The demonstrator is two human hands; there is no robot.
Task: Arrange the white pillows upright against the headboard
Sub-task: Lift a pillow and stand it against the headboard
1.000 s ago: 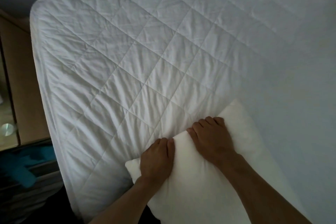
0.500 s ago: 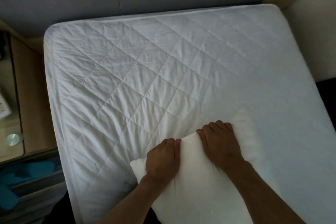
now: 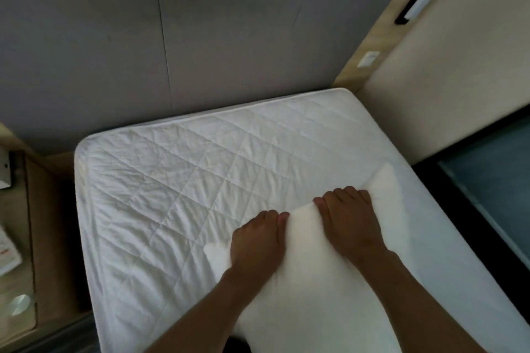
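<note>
**Pillow in hand, not yet at the headboard**

Status as I read it: early. One white pillow (image 3: 309,281) is in play, both hands clamped on its far edge. Left hand (image 3: 258,243) has fingers curled over the edge near the pillow's left corner; right hand (image 3: 351,223) grips the same edge further right. Fabric bunches between them, so I judge both are grasping it, not just resting.

Pillow sits at the near right part of the mattress (image 3: 172,195), lying low or only partly raised; I can't tell whether its underside touches the quilted cover. It's well apart from the headboard (image 3: 229,37), the grey panelled surface at the far end.

Done: pillow picked up. Left: carry it to the far end, stand it upright against the panel. No pillow is against the headboard yet. I see no second pillow here, so I can't say how many remain.

Surroundings: nightstand (image 3: 17,238) on the left with small items and a glass top, beige wall (image 3: 459,80) on the right, dark floor near right. Nothing lies on the mattress between pillow and headboard. Path looks open. Light is dim.
</note>
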